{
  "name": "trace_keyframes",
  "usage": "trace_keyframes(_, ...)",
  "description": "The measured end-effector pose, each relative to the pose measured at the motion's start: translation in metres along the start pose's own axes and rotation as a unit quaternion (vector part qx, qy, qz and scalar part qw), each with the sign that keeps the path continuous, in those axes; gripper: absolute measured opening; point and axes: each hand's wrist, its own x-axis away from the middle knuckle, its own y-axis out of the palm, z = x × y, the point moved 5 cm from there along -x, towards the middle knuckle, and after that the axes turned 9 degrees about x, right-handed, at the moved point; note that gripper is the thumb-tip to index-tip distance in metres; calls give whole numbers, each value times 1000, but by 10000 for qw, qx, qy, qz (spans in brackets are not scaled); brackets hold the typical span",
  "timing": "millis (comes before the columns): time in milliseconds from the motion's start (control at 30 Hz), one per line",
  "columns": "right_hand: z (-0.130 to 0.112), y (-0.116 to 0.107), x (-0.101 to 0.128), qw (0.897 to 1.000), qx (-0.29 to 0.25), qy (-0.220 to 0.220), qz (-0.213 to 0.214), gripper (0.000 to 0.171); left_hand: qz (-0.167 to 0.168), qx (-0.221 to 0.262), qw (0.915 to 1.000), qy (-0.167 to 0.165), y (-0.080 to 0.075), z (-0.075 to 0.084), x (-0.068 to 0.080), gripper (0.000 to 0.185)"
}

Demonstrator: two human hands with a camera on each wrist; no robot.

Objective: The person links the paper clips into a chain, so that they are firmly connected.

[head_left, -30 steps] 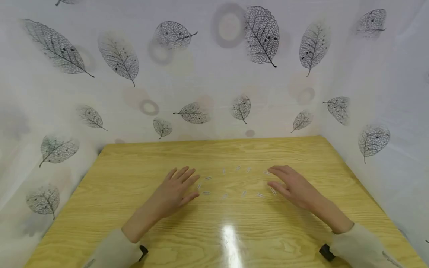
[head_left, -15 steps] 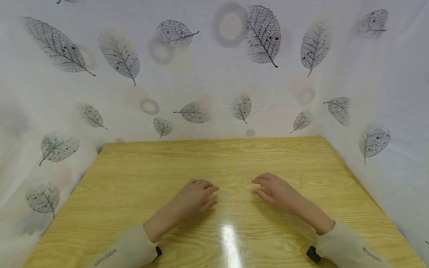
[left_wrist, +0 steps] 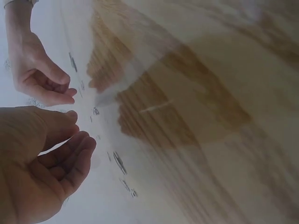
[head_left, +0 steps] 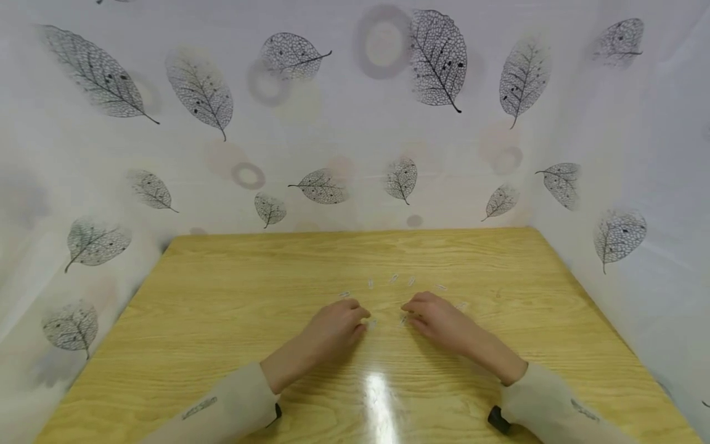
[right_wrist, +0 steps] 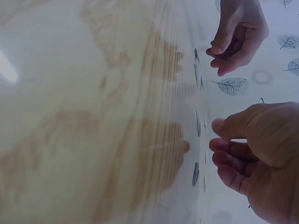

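Between the 2 hands, on the bare wooden desk, lies a loose ring of small paper clips; its far arc sits just beyond the fingertips, with 1 clip just past the left hand and another clip just past the right hand. Both hands rest low on the desk near its middle, close together but apart, fingers pointed toward each other. Left hand: fingers curled loosely inward, thumb near the fingertips; the left wrist view shows a gap between thumb and fingers with nothing gripped, so this grip is slack and empty. Right hand: same posture, fingers loosely curled, thumb held apart from them in the right wrist view, nothing held. 2 clips lie in the narrow gap between the fingertips, 1 just beside the left fingertips and 1 at the right fingertips; whether either is touched cannot be told. Both wrist views show several clips in a line on the desk just beyond the thumb. Pale sleeves cover both forearms, each with a dark wrist mount. Behind and beside the desk hangs a white backdrop printed with grey leaves.
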Motion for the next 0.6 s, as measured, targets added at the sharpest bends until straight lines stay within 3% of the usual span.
trace_keyframes(333,-1,6,-6,9992,-329,128,-166,13,-369,473,9974,-406,13,-3,-8,12)
trace_keyframes(600,-3,11,-10,9993,-217,150,-267,11,-331,594,9966,-463,16,-4,-9,6)
